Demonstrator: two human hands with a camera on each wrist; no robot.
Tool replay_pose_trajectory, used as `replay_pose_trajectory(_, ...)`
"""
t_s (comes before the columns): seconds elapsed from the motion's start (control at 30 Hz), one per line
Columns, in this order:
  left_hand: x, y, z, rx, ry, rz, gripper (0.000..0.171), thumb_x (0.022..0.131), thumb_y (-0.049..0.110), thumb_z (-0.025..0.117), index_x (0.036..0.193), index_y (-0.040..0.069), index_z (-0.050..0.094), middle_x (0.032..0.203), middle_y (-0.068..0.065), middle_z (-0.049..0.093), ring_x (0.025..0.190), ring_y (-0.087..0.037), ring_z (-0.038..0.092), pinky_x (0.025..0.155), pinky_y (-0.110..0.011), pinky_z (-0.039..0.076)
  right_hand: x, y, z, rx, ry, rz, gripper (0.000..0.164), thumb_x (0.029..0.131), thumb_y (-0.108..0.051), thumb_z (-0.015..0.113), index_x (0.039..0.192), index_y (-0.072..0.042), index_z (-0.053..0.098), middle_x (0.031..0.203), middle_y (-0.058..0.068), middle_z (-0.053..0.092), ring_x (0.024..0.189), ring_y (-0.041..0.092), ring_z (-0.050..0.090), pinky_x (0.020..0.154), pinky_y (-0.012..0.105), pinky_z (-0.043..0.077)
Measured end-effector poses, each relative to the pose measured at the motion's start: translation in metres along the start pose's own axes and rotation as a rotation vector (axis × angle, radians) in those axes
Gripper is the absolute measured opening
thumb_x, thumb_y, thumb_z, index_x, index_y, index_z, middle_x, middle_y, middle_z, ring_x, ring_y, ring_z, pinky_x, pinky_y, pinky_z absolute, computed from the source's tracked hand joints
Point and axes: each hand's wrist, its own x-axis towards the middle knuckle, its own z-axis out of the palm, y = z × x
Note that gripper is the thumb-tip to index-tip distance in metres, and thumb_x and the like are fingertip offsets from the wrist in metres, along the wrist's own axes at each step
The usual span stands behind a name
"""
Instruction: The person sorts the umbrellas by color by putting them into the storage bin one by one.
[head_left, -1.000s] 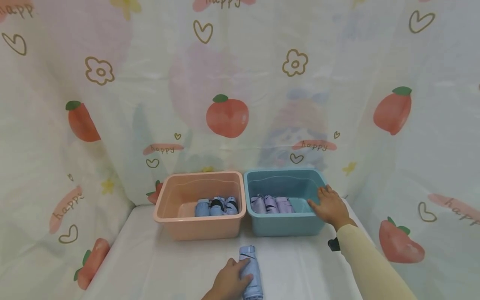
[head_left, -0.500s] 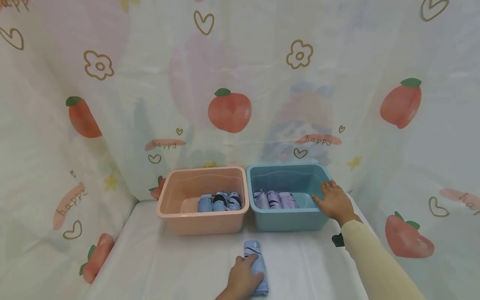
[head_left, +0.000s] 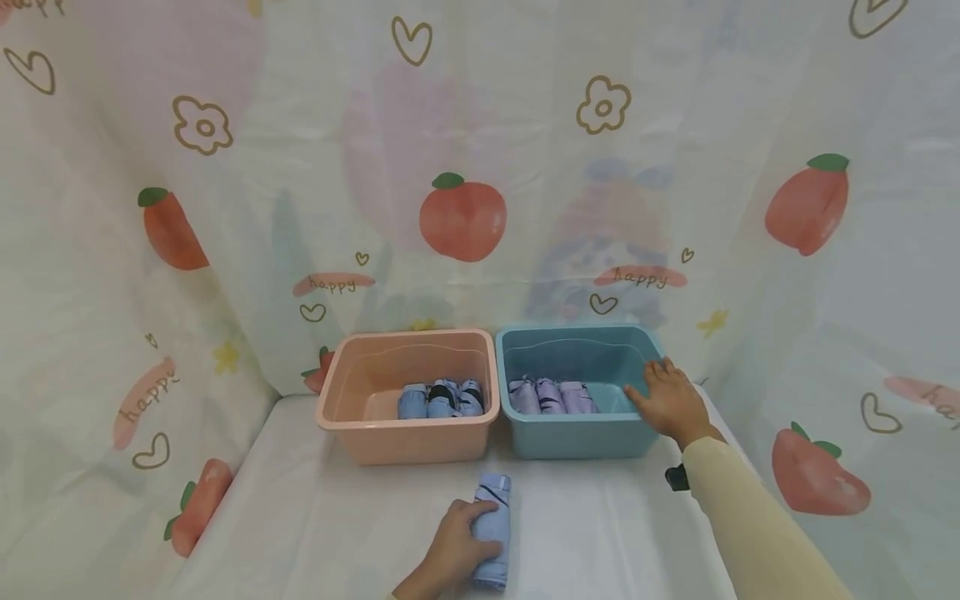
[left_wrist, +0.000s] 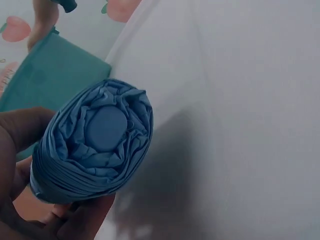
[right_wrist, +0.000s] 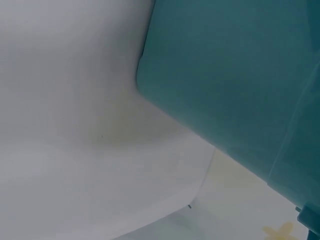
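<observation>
My left hand (head_left: 452,543) holds a folded blue compact umbrella (head_left: 492,527) over the white table, in front of the two bins. Thumb and fingers wrap its side. The left wrist view looks onto the end of this umbrella (left_wrist: 107,127), a round cap ringed by gathered cloth, with a shadow falling on the table beside it. On the right, my right hand (head_left: 671,404) rests on the rim of the teal bin (head_left: 577,437), fingers extended and thumb over the inside. Only the bin's outer wall (right_wrist: 225,85) and the table show in the right wrist view.
Left of the teal bin and close against it stands a peach bin (head_left: 408,442). Blue rolled umbrellas (head_left: 442,400) lie in the peach bin, lilac ones (head_left: 551,396) in the teal bin. A fruit-printed curtain (head_left: 461,217) hangs behind and at both sides.
The blue umbrella has shifted slightly left with my left hand over the last half second. My right hand stays at the teal rim. The head view has tilted a little.
</observation>
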Motion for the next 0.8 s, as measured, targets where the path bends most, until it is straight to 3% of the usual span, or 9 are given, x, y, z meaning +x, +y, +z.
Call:
replay_pose_trajectory(0.1,-0.006,0.002,-0.026,0.046,-0.035,-0.002,0.057,0.067,0.025,0.086,0.121,0.023,0.068,0.103,-0.003,0.05,0.089,-0.021,0.051,0.08,-0.049,0.048,-0.001,-0.003,-0.001,0.015,-0.01,0.004,0.094,0.098,-0.064,0.029,0.144,0.018,0.023,0.15,0.038,0.018,0.141,0.05,0.007,0.113,0.058,0.006)
replay_pose_trajectory(0.23,-0.017,0.005,-0.068,0.098,-0.081,0.057,0.056,0.069,0.029,0.085,0.122,0.025,0.068,0.105,0.0,0.05,0.092,-0.019,0.05,0.079,-0.045,0.047,-0.001,-0.002,0.0,0.034,-0.017,0.007,0.095,0.099,-0.062,0.031,0.145,0.019,0.018,0.151,0.038,0.012,0.141,0.05,0.003,0.112,0.058,0.005)
replay_pose_trajectory(0.43,-0.03,0.019,-0.127,0.086,-0.133,0.092,0.053,0.072,0.028,0.085,0.122,0.029,0.068,0.11,0.0,0.05,0.097,-0.022,0.049,0.08,-0.043,0.047,-0.003,-0.001,0.001,0.037,-0.019,0.014,0.097,0.098,-0.062,0.032,0.144,0.021,0.015,0.151,0.04,0.008,0.141,0.051,0.003,0.112,0.059,0.004)
replay_pose_trajectory(0.6,-0.03,0.033,-0.166,0.12,-0.049,0.144,0.054,0.073,0.027,0.085,0.124,0.029,0.067,0.11,-0.001,0.049,0.099,-0.023,0.047,0.079,-0.042,0.045,-0.004,-0.001,-0.001,0.028,-0.024,0.034,0.099,0.098,-0.063,0.032,0.144,0.022,0.009,0.151,0.04,0.003,0.141,0.051,-0.001,0.112,0.06,0.002)
replay_pose_trajectory(0.8,-0.019,0.039,-0.197,0.164,0.065,0.153,0.053,0.074,0.019,0.085,0.124,0.028,0.067,0.12,-0.002,0.05,0.104,-0.025,0.048,0.082,-0.044,0.05,-0.002,-0.003,-0.001,0.043,-0.038,0.052,0.105,0.096,-0.068,0.029,0.143,0.023,0.004,0.151,0.04,-0.002,0.14,0.053,-0.004,0.111,0.061,-0.002)
